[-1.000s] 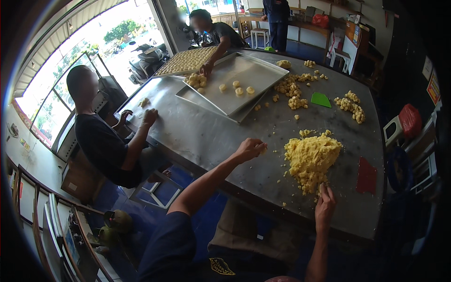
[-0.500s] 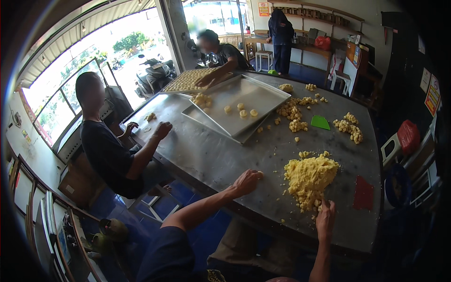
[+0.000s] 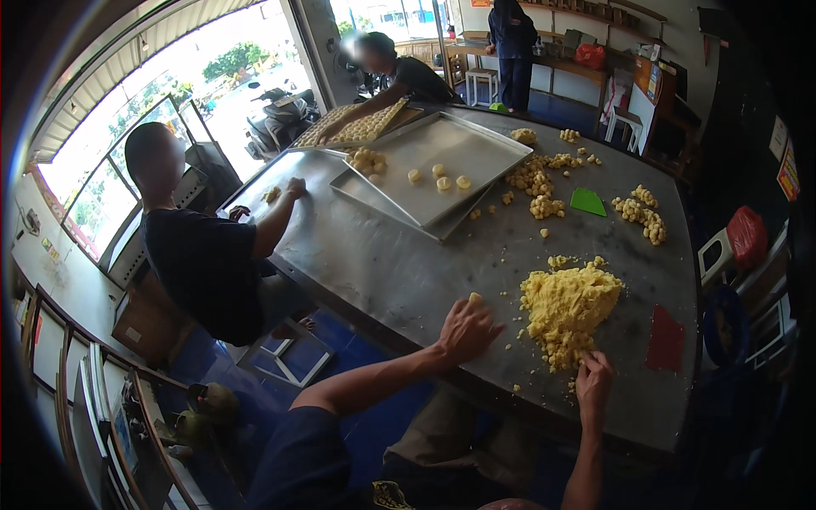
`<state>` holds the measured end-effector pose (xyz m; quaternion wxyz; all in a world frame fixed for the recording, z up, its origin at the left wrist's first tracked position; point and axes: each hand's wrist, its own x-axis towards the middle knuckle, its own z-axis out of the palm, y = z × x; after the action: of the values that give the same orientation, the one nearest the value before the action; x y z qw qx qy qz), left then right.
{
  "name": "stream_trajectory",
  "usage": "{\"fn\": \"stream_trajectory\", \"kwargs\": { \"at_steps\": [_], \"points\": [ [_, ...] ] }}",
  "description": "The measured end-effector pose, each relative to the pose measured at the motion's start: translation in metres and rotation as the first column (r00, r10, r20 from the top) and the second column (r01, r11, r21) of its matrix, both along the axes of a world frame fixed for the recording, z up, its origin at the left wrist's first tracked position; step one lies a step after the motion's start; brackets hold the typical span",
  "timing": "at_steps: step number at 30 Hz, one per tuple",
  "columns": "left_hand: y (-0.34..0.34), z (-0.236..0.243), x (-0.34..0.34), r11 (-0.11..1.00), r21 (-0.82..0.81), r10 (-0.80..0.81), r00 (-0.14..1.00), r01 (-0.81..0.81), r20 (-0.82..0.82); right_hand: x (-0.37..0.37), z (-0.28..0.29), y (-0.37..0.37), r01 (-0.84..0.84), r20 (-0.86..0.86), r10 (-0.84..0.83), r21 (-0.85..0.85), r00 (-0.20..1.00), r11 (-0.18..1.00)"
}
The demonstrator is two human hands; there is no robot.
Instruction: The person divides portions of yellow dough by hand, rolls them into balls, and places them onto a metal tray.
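Observation:
A heap of crumbly yellow dough (image 3: 571, 306) lies on the metal table in front of me. My right hand (image 3: 594, 378) is at the heap's near edge, its fingers closed in a pinch on some of the dough. To the left of the heap, my left hand (image 3: 469, 333) is low over the table with its back up, its fingers slightly blurred. A small pale piece of dough (image 3: 475, 298) shows at its fingertips, and the hand seems to grip it. Loose crumbs are scattered between the heap and my left hand.
A red scraper (image 3: 664, 338) lies right of the heap, a green scraper (image 3: 587, 201) behind it. Beyond are clusters of dough balls (image 3: 529, 178) and stacked metal trays (image 3: 408, 204). One co-worker (image 3: 200, 255) sits at left; another (image 3: 408, 72) reaches over a filled tray (image 3: 365, 125).
My left hand has turned and drawn slightly nearer to me and to the right. My right hand stays at the heap. The far co-worker's arm has reached further left over the filled tray.

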<state>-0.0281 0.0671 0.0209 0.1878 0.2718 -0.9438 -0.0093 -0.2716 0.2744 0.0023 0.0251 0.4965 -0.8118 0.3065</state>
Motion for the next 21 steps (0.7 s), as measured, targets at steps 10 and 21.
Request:
{"fn": "stream_trajectory", "kwargs": {
  "at_steps": [10, 21],
  "points": [
    [-0.048, -0.041, -0.036, 0.999, -0.001, -0.038, 0.99, 0.038, -0.137, -0.006, 0.018, 0.022, 0.068, 0.023, -0.074, 0.186, 0.997, 0.98],
    [-0.026, -0.029, -0.025, 0.987, -0.136, -0.097, 0.994, 0.09, -0.043, 0.014, 0.012, 0.04, -0.031, 0.045, 0.024, 0.163, 0.999, 0.986]
  ]
}}
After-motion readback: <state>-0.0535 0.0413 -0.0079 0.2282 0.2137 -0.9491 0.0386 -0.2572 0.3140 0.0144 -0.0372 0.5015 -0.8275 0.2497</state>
